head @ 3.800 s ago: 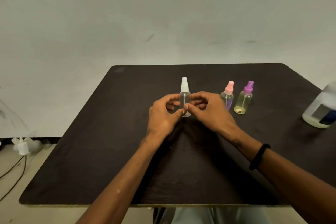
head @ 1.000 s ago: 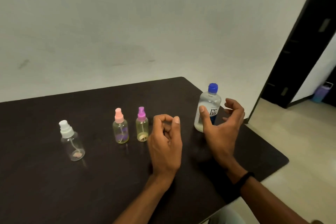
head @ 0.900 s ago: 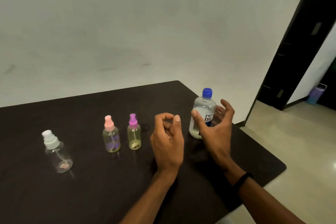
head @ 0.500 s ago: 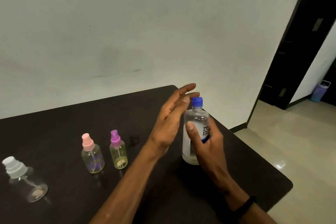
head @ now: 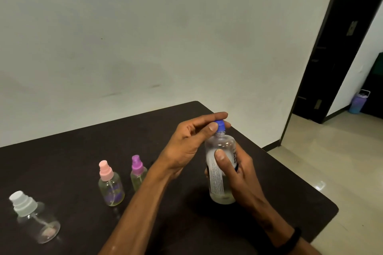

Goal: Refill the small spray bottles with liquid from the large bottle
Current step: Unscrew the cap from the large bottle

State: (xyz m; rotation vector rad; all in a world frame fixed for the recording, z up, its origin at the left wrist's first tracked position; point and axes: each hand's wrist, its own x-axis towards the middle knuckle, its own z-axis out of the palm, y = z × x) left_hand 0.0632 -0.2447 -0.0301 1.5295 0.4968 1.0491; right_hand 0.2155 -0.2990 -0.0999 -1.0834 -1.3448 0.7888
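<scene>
The large clear bottle (head: 217,180) with a white label stands upright near the table's right corner. My right hand (head: 238,174) grips its body from the right side. My left hand (head: 190,147) pinches its blue cap (head: 220,126) between thumb and fingers. Three small spray bottles stand to the left: a white-capped clear one (head: 34,218) at the far left, a pink-capped one (head: 110,184), and a purple-capped one (head: 137,173) partly behind my left forearm. All three have their caps on.
The dark table (head: 72,151) ends just right of the large bottle, with tiled floor beyond. A dark door frame (head: 335,47) and a purple container (head: 359,102) on the floor are at the right. A plain wall is behind.
My right hand closed around the large bottle and drew it nearer. My left hand went from open beside the cap to pinching it. The view swung right.
</scene>
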